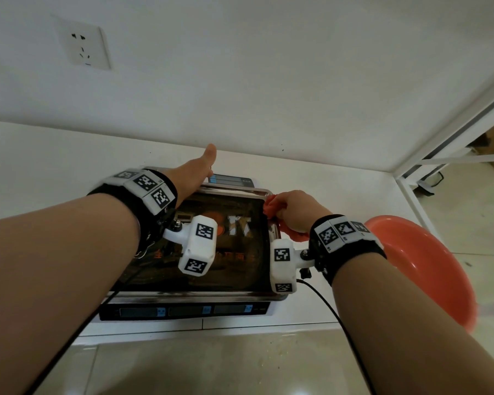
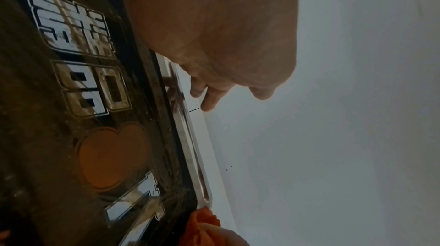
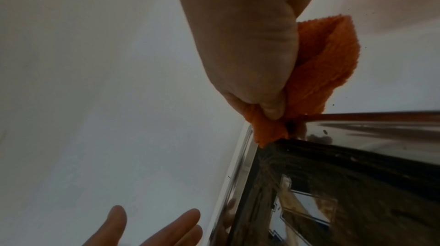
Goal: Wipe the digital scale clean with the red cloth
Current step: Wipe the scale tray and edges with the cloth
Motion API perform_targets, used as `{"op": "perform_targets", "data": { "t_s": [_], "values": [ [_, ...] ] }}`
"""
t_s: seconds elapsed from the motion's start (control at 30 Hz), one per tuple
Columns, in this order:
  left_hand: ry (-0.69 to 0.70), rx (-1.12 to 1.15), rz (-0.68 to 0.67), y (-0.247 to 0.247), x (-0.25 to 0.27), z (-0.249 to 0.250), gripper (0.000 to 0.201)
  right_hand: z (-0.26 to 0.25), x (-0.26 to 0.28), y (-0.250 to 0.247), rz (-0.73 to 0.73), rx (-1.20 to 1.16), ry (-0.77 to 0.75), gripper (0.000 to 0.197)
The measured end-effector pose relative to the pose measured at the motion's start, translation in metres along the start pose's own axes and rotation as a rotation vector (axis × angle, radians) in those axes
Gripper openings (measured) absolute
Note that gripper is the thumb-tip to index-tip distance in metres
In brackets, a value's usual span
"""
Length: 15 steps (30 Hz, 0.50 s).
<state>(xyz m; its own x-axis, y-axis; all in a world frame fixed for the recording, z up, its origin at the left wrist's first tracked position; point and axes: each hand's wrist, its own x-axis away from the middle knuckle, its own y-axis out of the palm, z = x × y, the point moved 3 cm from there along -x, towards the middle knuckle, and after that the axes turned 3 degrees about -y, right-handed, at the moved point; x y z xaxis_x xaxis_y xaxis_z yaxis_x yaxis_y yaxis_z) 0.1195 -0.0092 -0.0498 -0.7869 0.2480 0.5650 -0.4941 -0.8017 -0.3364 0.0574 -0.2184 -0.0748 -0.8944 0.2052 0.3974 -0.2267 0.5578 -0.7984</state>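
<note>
Head view: digital scale [image 1: 188,280] on white counter [image 1: 325,181], near its front edge. Right hand [image 1: 294,210] bunching red cloth [image 1: 271,208] against the scale's far right corner. Left hand [image 1: 196,173] flat, fingers straight, over far left rim. Red basin [image 1: 428,266] beside right edge.

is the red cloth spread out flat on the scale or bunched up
Bunched up. The right hand grips the red cloth in a wad, with folds sticking out past the fingers, pressing it onto the far right corner of the digital scale.
</note>
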Motion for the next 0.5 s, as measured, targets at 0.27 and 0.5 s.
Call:
{"op": "perform_targets", "data": {
  "t_s": [0.27, 0.5],
  "values": [
    [-0.008, 0.027, -0.016, -0.001, -0.011, -0.010, 0.083, -0.006, 0.006, -0.009, -0.063, -0.037, 0.017, 0.027],
    [-0.042, 0.022, -0.044, -0.004, -0.021, -0.020, 0.088, -0.005, 0.013, -0.009, -0.122, -0.077, 0.068, 0.021]
  ]
}}
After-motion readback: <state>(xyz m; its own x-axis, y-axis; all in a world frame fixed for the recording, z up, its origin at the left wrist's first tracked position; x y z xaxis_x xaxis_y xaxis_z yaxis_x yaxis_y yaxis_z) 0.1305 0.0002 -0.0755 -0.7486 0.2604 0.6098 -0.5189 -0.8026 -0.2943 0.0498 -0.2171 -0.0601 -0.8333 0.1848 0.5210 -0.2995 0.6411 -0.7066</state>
